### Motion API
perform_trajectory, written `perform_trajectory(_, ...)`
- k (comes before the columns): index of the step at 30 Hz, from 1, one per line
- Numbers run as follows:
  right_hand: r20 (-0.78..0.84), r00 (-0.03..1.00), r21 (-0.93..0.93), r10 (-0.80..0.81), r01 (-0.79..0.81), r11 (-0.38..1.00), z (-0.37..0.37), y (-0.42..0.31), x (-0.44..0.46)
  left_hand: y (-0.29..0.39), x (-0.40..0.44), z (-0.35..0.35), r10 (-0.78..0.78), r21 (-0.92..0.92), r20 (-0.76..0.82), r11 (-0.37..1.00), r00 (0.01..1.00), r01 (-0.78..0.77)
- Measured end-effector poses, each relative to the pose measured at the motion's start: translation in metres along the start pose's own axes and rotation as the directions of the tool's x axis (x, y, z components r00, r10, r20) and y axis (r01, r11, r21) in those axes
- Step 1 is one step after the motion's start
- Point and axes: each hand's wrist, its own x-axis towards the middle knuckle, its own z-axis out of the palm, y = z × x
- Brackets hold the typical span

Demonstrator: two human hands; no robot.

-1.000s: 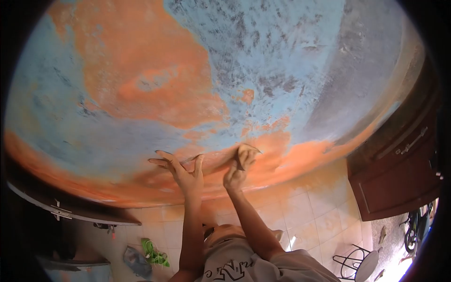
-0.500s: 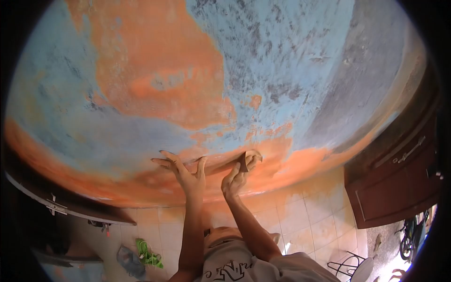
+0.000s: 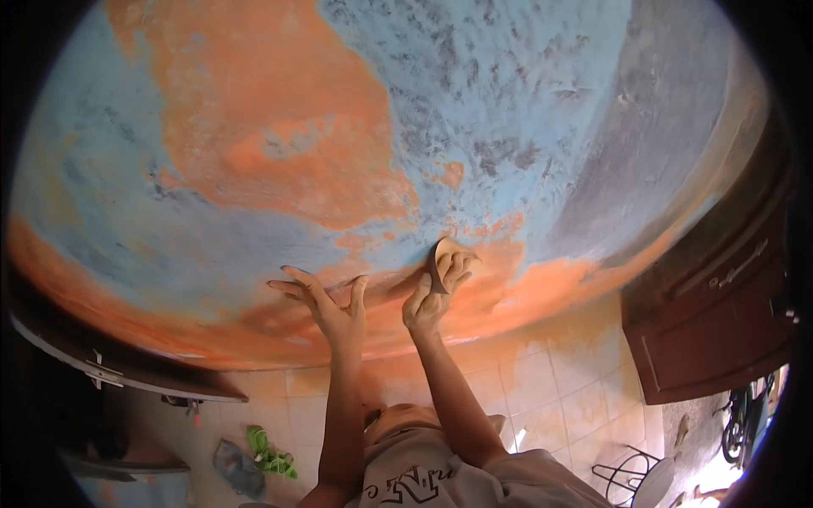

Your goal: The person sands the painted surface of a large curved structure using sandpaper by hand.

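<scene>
One curled brown sheet (image 3: 439, 266), which looks like sandpaper, is at the lower part of the painted wall (image 3: 271, 178), on the orange band just below the blue. The right hand (image 3: 436, 292) has it, fingers bent over its outer face so that it lies between them and the wall, the thumb by its lower edge. It should handle as light, bendy and easily creased (the rough side would drag rather than slip), best held flat under several fingers with the thumb pinning one edge. The left hand (image 3: 326, 309) is well spread and holds nothing, its fingertips resting on or very near the orange paint; exact contact is hard to tell. Below are one tiled floor (image 3: 542, 411), one grey bag (image 3: 240, 471) and, just beside it, one green bundle (image 3: 273, 455). Toward the right stand one red-brown door (image 3: 711, 339), one stool (image 3: 656, 484) and one motorbike (image 3: 741, 427), partly cut off; on the left, one dark panel (image 3: 174, 381) carries one metal latch (image 3: 103, 373).
</scene>
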Motion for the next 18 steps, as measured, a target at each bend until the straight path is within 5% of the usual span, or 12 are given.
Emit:
perform_trajectory(6, -0.003, 0.966, 0.167, 0.259, -0.255, 0.952, -0.006, -0.013, 0.005, 0.009, 0.002, -0.002, -0.049, -0.068, 0.030, 0.996, 0.998, 0.051)
perform_trajectory(8, -0.008, 1.000, 0.084, 0.019, -0.018, 0.996, -0.009, -0.024, 0.033, 0.012, 0.002, -0.002, -0.031, 0.022, 0.006, 0.999, 1.000, 0.031)
perform_trajectory(11, -0.018, 0.996, 0.060, 0.084, -0.083, 0.995, 0.005, 0.011, -0.013, 0.009, 0.003, 0.000, -0.037, -0.170, 0.020, 0.985, 0.999, 0.040)
perform_trajectory(13, 0.024, 0.972, 0.062, 0.236, -0.237, 0.970, -0.001, 0.001, -0.017, 0.009, 0.005, 0.001, -0.024, -0.139, 0.004, 0.990, 1.000, 0.024)
perform_trajectory(16, -0.038, 0.977, 0.293, 0.209, -0.190, 0.937, -0.005, -0.028, 0.009, 0.007, 0.003, -0.001, -0.006, -0.120, 0.011, 0.993, 1.000, 0.008)
perform_trajectory(18, -0.035, 0.994, 0.097, 0.106, -0.102, 0.990, -0.008, -0.041, 0.035, 0.008, 0.000, 0.002, -0.010, -0.152, 0.000, 0.988, 1.000, 0.010)
